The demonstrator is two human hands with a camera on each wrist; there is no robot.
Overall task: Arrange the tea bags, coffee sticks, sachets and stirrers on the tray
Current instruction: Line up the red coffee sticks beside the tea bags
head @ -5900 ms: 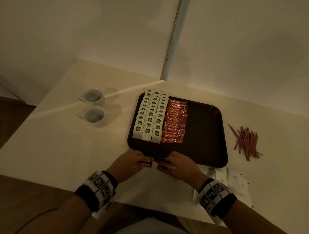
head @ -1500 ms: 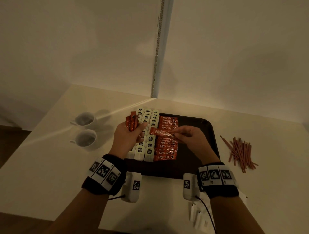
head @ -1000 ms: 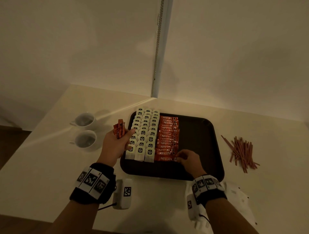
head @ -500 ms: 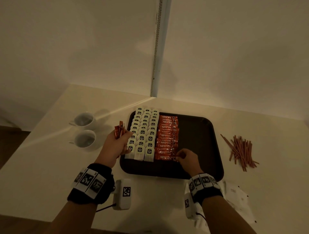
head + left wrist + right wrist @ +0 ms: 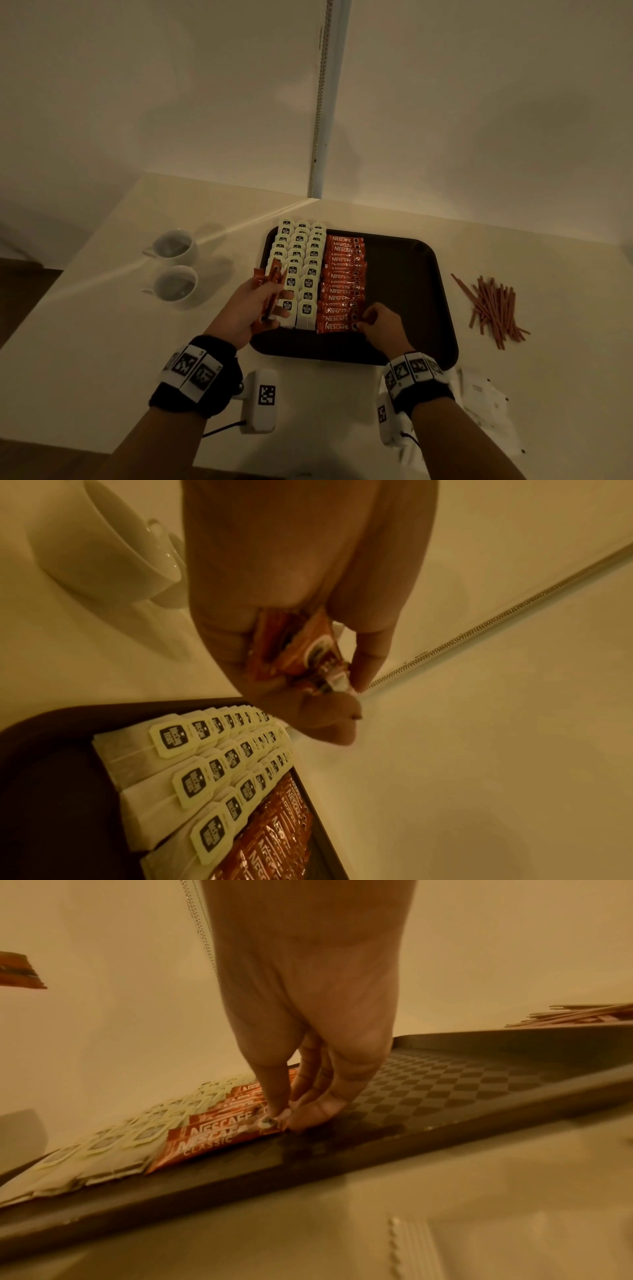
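My right hand (image 5: 378,325) pinches the end of the nearest orange foil coffee stick (image 5: 219,1144), lying in its row on the dark brown plastic tray (image 5: 411,274). My left hand (image 5: 253,308) grips a spare bundle of sticks (image 5: 301,647). Light, slick, crushable: hold by the sealed ends.

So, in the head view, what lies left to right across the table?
Two white ceramic cups → white tea bags in rows → orange Nescafe coffee sticks → bare dark brown tray floor → loose pile of red-brown stirrers.
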